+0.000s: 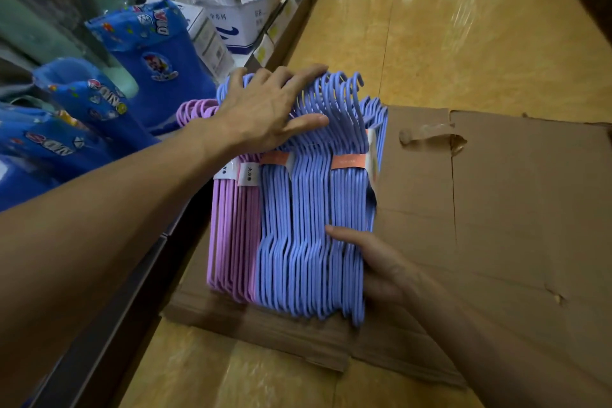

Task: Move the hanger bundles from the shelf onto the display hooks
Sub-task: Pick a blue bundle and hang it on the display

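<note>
Flattened brown cardboard (496, 209) is lying across a yellow-tan floor (463, 43), covering most of the right and near part of the view. Blue printed bags (155, 56) are standing in a row at far left on a dark-edged shelf (109, 325), with a white box (241, 26) sitting behind them. Hanger bundles are sitting in centre, packed side by side with hooks pointing far: blue hanger bundles (308, 225) taking up the right part, pink hanger bundles (231, 225) lying just left of them, touching. Paper bands (347, 162) are wrapping the bundles near the hooks. Left hand (265, 109) is reaching in from the near left, fingers spread wide and pressing flat on the blue hooks, thumb lying along the near side. Right hand (381, 272) is coming from near right, gripping the right side of the blue bundles low down, thumb pressing on top, other fingers hidden behind the stack
</note>
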